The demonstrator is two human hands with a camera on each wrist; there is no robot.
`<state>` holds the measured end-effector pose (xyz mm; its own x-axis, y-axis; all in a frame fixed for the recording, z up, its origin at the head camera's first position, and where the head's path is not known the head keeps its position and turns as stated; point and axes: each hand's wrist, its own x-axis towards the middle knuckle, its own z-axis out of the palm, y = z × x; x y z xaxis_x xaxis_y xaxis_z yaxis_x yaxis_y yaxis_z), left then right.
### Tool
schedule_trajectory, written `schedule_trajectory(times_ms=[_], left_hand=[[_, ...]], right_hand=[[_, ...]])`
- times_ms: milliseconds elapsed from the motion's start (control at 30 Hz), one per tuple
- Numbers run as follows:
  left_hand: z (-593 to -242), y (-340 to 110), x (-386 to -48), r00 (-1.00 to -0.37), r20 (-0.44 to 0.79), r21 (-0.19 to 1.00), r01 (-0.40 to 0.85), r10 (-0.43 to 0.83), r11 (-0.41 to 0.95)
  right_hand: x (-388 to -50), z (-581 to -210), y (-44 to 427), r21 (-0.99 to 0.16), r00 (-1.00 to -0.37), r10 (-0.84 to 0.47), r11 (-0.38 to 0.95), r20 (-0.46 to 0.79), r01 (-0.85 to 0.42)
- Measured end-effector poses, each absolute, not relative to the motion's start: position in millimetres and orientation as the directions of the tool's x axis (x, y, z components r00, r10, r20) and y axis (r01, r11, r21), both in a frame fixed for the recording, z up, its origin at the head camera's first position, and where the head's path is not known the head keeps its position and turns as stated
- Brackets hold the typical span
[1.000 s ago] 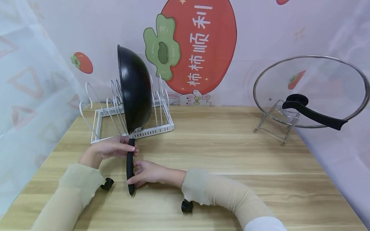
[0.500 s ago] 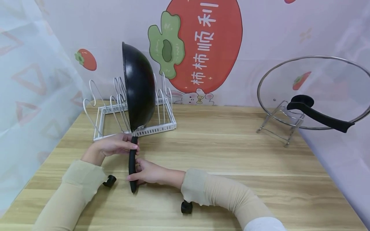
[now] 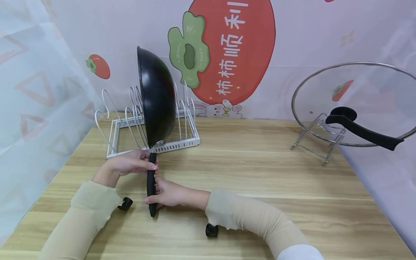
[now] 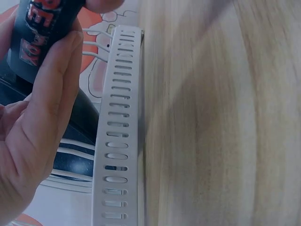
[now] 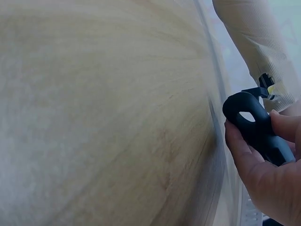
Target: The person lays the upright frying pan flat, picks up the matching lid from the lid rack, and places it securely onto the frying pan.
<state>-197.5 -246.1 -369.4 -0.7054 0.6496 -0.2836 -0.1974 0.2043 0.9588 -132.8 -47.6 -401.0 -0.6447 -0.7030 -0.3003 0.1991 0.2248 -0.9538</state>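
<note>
A black wok (image 3: 158, 95) stands on its edge in a white wire rack (image 3: 177, 145), its handle (image 3: 151, 184) pointing toward me. My left hand (image 3: 131, 164) grips the handle near the wok body. Lower down, close to the handle's end, my right hand (image 3: 170, 193) pinches it between thumb and fingers. The left wrist view shows the left hand (image 4: 40, 117) around the handle, which bears red lettering, beside the rack's slotted rail (image 4: 117, 122). In the right wrist view, the right hand (image 5: 268, 179) holds the handle's looped end (image 5: 247, 113).
At the right, a glass lid (image 3: 373, 83) with a black handle (image 3: 367, 130) leans in a small metal stand (image 3: 320, 139). The wooden table (image 3: 247, 166) ends at a patterned backdrop. Black wrist cameras (image 3: 212, 230) hang under both sleeves.
The whole scene shifts slightly rightward and up as the head view moves. Both hands keep their hold on the wok handle, and the wok stays in the rack.
</note>
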Motion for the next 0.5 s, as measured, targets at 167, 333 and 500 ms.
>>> schedule_trajectory(times_ms=[167, 333, 500], left_hand=[[-368.8, -241.2, -197.5, -0.704, -0.274, 0.962, -0.187, 0.655, 0.202], [-368.0, -238.8, -196.9, -0.715, -0.271, 0.962, -0.177, 0.645, 0.209], [-368.1, -237.7, -196.7, -0.724, -0.273, 0.961, -0.178, 0.633, 0.211]], right_hand=[[-135.7, -401.1, -42.8, -0.949, -0.651, -0.691, 0.257, -0.312, 0.182], [-137.3, -400.5, -39.9, -0.947, -0.647, -0.693, 0.267, -0.318, 0.18], [-138.2, -400.7, -38.3, -0.945, -0.645, -0.69, 0.263, -0.327, 0.197]])
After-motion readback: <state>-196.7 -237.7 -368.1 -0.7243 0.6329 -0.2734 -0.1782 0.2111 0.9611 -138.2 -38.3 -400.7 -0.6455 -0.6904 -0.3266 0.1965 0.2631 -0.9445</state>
